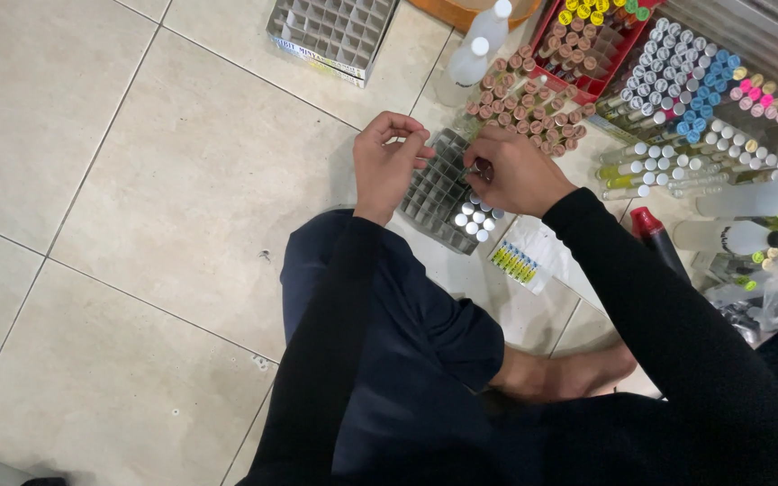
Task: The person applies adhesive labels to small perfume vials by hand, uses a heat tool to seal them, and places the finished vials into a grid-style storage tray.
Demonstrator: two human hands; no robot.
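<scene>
Head view is looking down on a person sitting on a pale tiled floor (137, 225), a dark-trousered knee (380, 306) nearest and a bare foot (578, 371) tucked to the right. Just beyond the knee, a grey cardboard tray divided into small square cells (434, 193) is lying on the tiles, with a cluster of white-capped small vials (476, 216) standing in its near right corner. The left hand (387, 162) is resting at the tray's left edge, fingers curled inward with the fingertips pinched together; what that grip is holding I cannot tell. The right hand (515, 171) is hovering over the tray's far right part, its grip closing on a small dark-capped vial (479, 167) above the cells. A small strip of yellow-green vials (515, 262) is lying near the tray's right side. Farther off, brown-capped vials (524, 103) are lying in a heap, with rows of white-, blue- and pink-capped vials (686, 99) to their right, a red tray of capped vials (592, 45) behind, and a second empty grey divided tray (330, 31) at the far edge.
</scene>
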